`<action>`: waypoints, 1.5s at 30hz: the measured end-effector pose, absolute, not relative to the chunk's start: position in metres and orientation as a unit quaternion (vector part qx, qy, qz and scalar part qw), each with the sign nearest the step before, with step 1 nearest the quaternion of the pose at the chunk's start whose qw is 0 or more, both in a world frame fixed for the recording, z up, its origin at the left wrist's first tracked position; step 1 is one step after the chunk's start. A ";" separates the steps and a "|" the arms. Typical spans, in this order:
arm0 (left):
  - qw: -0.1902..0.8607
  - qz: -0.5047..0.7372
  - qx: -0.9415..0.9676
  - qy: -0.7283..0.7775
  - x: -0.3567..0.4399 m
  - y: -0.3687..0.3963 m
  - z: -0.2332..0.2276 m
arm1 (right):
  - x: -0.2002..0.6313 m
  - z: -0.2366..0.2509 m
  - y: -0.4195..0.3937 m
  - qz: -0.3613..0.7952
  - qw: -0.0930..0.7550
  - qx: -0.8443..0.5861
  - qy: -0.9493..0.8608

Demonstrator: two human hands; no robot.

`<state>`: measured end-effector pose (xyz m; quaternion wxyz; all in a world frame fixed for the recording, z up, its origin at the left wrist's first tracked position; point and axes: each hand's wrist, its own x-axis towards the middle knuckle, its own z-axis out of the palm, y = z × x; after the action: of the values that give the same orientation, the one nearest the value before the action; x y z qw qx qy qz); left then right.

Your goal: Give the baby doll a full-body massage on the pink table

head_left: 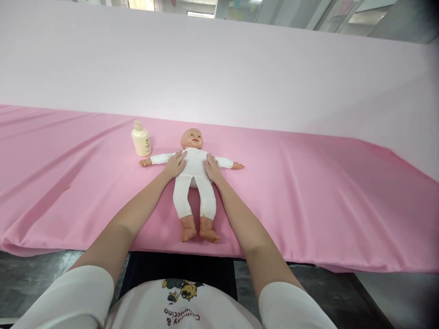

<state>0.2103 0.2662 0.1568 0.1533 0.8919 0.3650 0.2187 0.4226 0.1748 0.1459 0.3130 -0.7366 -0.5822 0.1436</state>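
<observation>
Single head-worn view, forward and down over the pink-draped table [308, 192].

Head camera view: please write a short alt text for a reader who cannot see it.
Two bare hands, left hand and right hand, lie flat on the chest sides of a baby doll in white clothes, lying face up on a pink cloth. A cream pump bottle stands upright beside the doll's head.

Baby doll [194, 176] in white bodysuit | flat on its back, arms spread toward 9 and 3 o'clock, bare feet toward 6, head toward 12 | on pink cloth, mid-frame | both flanks under flat palms
</observation>
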 end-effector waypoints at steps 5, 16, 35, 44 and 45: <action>0.075 0.242 0.853 0.456 0.188 0.280 0.154 | 0.457 0.132 0.163 0.092 0.305 -0.787 -0.528; 0.130 0.247 0.866 0.415 0.193 0.273 0.155 | 0.411 0.165 0.171 0.173 0.297 -0.671 -0.657; 0.205 0.273 0.895 0.287 0.211 0.252 0.161 | 0.387 0.170 0.142 0.290 0.543 -0.534 -0.579; 0.231 0.312 0.913 0.124 0.217 0.227 0.170 | 0.402 0.174 0.155 0.082 0.410 -0.562 -0.714; 0.234 0.302 0.916 0.118 0.220 0.226 0.170 | 0.402 0.174 0.159 0.101 0.366 -0.564 -0.734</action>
<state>0.2202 0.2264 0.1698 0.2343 0.9165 0.1183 0.3020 0.4019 0.1595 0.1737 0.3657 -0.5635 -0.7339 0.1008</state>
